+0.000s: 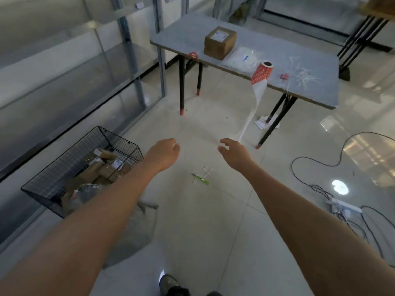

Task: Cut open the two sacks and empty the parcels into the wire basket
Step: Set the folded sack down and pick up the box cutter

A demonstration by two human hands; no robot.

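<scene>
A black wire basket stands on the floor at the left, with several brown cardboard parcels and a grey bag inside. A limp grey sack lies flat on the tiles beside the basket, partly under my left forearm. A green utility knife lies on the floor between my arms, with a few white cut ties near it. My left hand and my right hand are stretched out in front of me above the floor, fingers loosely curled, holding nothing.
A grey folding table stands ahead with a cardboard box, a clear plastic bag, a red-and-white label roll trailing to the floor and white ties. Metal shelving runs along the left. Black cables and a power strip lie at right.
</scene>
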